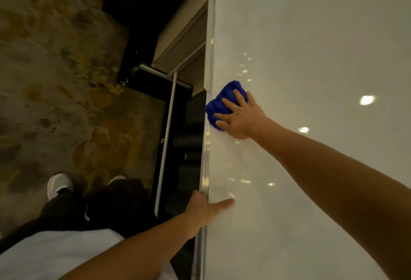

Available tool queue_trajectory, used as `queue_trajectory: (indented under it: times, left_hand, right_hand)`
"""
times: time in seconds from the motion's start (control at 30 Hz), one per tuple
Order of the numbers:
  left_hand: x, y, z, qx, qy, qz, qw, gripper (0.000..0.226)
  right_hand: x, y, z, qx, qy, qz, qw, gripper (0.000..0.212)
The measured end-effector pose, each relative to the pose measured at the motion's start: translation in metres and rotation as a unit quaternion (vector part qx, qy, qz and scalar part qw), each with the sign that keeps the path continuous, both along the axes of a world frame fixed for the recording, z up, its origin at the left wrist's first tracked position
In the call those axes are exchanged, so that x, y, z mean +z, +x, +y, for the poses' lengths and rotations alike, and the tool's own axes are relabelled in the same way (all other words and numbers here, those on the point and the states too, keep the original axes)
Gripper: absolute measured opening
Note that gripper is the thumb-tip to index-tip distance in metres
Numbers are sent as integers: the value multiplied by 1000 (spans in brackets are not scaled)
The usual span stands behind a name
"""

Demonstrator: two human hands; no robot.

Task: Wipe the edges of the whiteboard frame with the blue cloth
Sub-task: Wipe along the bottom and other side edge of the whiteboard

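Observation:
A large glossy whiteboard (311, 68) fills the right side of the view. Its silver frame edge (209, 57) runs top to bottom down the middle. My right hand (241, 117) presses a bunched blue cloth (219, 104) against the board right at that frame edge, fingers spread over the cloth. Lower down, my left hand (205, 209) grips the same frame edge, thumb lying flat on the white surface and fingers hidden behind the board.
A black stand with a white bar (165, 146) sits behind the board's edge. Mottled brown carpet (55, 68) covers the floor at left. My white shoes (59, 185) and dark trousers show at the lower left. Ceiling lights reflect on the board.

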State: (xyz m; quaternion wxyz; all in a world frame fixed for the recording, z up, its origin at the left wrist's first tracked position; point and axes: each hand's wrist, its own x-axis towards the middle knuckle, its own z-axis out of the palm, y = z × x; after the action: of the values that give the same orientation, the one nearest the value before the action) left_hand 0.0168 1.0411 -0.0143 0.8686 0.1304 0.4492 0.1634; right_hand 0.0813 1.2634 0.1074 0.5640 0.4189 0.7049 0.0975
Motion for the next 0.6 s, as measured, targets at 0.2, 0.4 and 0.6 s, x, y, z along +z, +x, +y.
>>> queue_trajectory:
  times: [0.2,0.4,0.6]
  left_hand:
    - [0,-7,76,83,-25,-64,994,32]
    - [-1,-8,118,0,-59,-1,998,115]
    - [-19,3,213,28,56,33,997,49]
  right_hand:
    - [-22,-1,-45,101,-229,98,963,48]
    - [-20,2,92,34,-35,77,996,52]
    - [-8,25,88,114,-210,124,963,51]
